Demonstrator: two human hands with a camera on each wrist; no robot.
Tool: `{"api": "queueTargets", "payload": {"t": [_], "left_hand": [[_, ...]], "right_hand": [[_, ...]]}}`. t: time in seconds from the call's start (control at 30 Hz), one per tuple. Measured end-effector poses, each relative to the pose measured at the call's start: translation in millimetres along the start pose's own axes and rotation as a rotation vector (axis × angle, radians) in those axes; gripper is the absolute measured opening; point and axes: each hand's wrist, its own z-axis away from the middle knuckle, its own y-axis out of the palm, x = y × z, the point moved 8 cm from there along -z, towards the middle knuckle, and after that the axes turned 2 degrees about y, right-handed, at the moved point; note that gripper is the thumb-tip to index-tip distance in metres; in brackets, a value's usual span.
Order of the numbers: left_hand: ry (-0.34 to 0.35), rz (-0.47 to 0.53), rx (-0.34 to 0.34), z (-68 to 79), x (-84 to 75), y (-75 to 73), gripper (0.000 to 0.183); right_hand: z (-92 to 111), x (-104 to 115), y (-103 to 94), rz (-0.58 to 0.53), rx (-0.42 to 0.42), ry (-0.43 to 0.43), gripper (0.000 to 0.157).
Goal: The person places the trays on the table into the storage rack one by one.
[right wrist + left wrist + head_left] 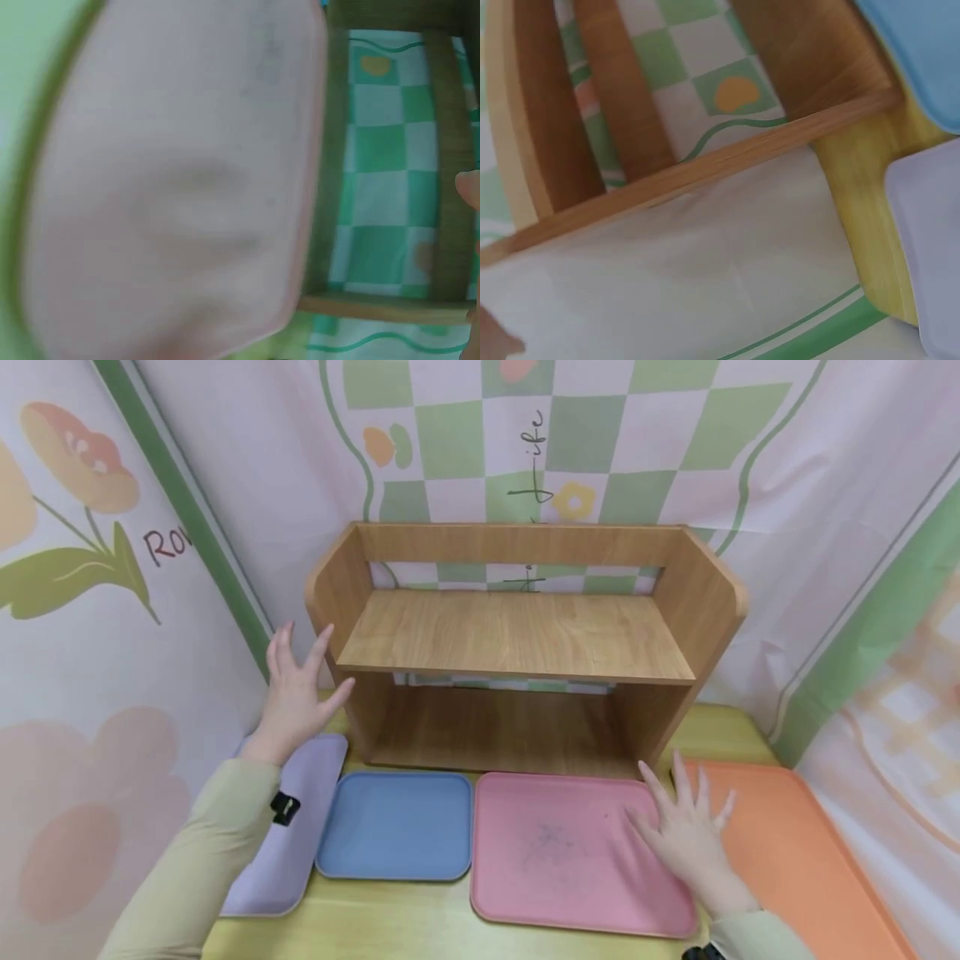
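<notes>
A two-tier wooden shelf point(517, 631) stands on the yellow table in the head view, both of its boards bare. My left hand point(294, 697) is raised with spread fingers beside the shelf's left side panel, above the purple tray point(300, 843). It holds nothing. Over the right edge of the pink tray point(577, 852) hovers my right hand point(690, 839), fingers spread and holding nothing. In the right wrist view, blurred shadows fall on the pink tray point(180, 187), and fingertips point(470, 187) show at the right edge.
A blue tray point(397, 827) lies between the purple and pink trays. The orange tray point(795, 852) is at the far right. Printed curtains point(585, 435) hang behind the shelf and along both sides. The yellow tabletop point(390, 918) shows in front of the trays.
</notes>
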Motion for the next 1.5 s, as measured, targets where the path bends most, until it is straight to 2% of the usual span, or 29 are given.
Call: {"api": "queueTargets", "payload": {"t": [0.13, 0.2, 0.3, 0.4, 0.5, 0.6, 0.83, 0.9, 1.07, 1.17, 1.27, 1.4, 1.5], "left_hand": [[-0.06, 0.156, 0.075, -18.9, 9.3, 1.6, 0.083], [-0.082, 0.197, 0.089, -26.5, 13.5, 2.0, 0.084], [-0.103, 0.227, 0.081, -36.0, 18.4, -0.5, 0.084], [-0.101, 0.237, 0.043, -45.2, 20.6, -6.5, 0.082], [-0.108, 0.291, -0.002, -53.9, 20.4, -14.1, 0.079], [-0.133, 0.371, -0.014, -60.6, 20.8, -18.8, 0.077], [-0.181, 0.456, 0.032, -64.4, 29.4, -18.0, 0.077], [-0.184, 0.476, 0.048, -64.2, 31.9, -16.2, 0.078], [-0.2, 0.531, 0.101, -63.5, 34.0, -12.8, 0.08], [-0.217, 0.546, 0.125, -63.3, 34.2, -11.9, 0.08], [-0.223, 0.552, 0.131, -64.0, 33.8, -11.5, 0.08], [-0.217, 0.558, 0.13, -66.3, 32.4, -10.4, 0.079], [-0.218, 0.563, 0.132, -68.6, 31.3, -8.9, 0.079]], "right_hand": [[10.1, -11.5, 13.7, -0.016, -0.012, 0.001, 0.068], [15.0, -17.9, 21.3, -0.017, -0.018, 0.003, 0.068], [22.1, -25.6, 31.1, -0.008, -0.01, 0.006, 0.07], [28.6, -31.4, 39.4, 0.007, 0.011, 0.012, 0.072], [34.4, -35.8, 47.0, 0.011, 0.047, 0.015, 0.075], [39.1, -36.8, 55.0, 0.011, 0.107, 0.013, 0.075], [45.8, -34.3, 68.4, 0.007, 0.187, -0.015, 0.082], [46.0, -35.4, 69.7, -0.005, 0.182, -0.016, 0.086], [39.6, -40.8, 67.4, -0.06, 0.109, -0.043, 0.091], [31.9, -45.6, 66.8, -0.113, 0.111, -0.031, 0.091], [23.7, -50.5, 68.2, -0.143, 0.161, -0.003, 0.086], [15.5, -54.6, 69.2, -0.159, 0.243, -0.011, 0.08], [10.9, -61.3, 67.8, -0.217, 0.319, 0.012, 0.079]]}}
